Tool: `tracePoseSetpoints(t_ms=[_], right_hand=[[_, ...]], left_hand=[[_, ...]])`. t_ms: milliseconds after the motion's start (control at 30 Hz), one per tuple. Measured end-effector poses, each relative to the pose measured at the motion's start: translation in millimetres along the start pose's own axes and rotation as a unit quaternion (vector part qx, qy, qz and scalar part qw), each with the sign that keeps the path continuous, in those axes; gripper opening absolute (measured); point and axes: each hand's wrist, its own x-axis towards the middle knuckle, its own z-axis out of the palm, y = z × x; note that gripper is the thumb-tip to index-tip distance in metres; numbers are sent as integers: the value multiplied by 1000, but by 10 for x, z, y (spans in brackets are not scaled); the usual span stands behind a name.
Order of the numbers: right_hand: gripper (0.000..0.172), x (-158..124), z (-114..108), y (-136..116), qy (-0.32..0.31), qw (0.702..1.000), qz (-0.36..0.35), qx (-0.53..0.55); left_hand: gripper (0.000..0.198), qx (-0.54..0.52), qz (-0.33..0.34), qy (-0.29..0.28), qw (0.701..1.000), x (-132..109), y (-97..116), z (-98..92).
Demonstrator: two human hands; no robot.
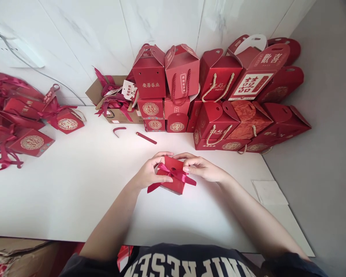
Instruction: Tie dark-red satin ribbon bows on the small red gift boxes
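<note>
1. Near the middle of the bench (83, 207), a small red gift box (177, 187) is held between both hands, turned at an angle with its bow side up, presumably so that the knot can be seen and reached.
2. By the left hand (151, 171), the box is gripped: its thumb is laid over the magenta ribbon bow (180, 176), its fingers are set round the far left side, apparently for steadiness.
3. By the right hand (206, 169), the right side of the bow is met with thumb and forefinger in a narrow curl, while another finger is rested along the far edge; whether ribbon is pinched or merely touched cannot be told.
4. Beyond the hands, a curved red strip (119, 129) and a straight red strip (146, 138) are left lying loose.
5. Behind these, magenta ribbons and a white tag (129, 90) are gathered in an open cardboard carton (119, 117), likely to be kept within reach.
6. To the right, red gift boxes (151, 77), some with rope handles (227, 86), are stacked near the tiled wall (161, 23), probably to save room.
7. At far left, ribbon-tied boxes (31, 142) are heaped, apart from the stacks.
</note>
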Motion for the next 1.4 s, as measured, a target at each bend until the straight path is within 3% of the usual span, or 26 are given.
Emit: tracePoseSetpoints(t_ms=[133, 300, 467, 567, 833, 967, 1100, 1200, 1267, 1400], right_hand=[[12, 17, 117, -239, 113, 982, -46, -142], [9, 112, 339, -350, 122, 948, -114, -270], [2, 147, 381, -183, 120, 958, -95, -243], [3, 126, 366, -131, 129, 960, -89, -233], [3, 125, 395, -64, 143, 956, -91, -239], [3, 103, 339, -126, 123, 967, -85, -205], [14, 16, 161, -244, 126, 980, -46, -145], [25, -87, 45, -289, 129, 975, -21, -178], [24, -165, 27, -277, 119, 970, -5, -210], [18, -310, 110, -178, 185, 957, 39, -222]], left_hand=[[33, 18, -5, 9, 1000, -8, 30, 7], [39, 41, 25, 15, 999, -24, 68, 7], [30, 30, 24, 5, 999, -44, 83, -18], [33, 2, -5, 23, 1000, -36, 54, -6], [39, -198, -51, 54, 977, 41, -166, 44], [37, -156, -27, 42, 987, 35, -123, -2], [35, -52, 28, 31, 998, -1, -18, -53], [31, -15, 26, 30, 999, -20, 1, -65], [32, -26, 18, 23, 999, -20, -16, -64], [38, -47, 13, 22, 999, -1, -53, -49]])
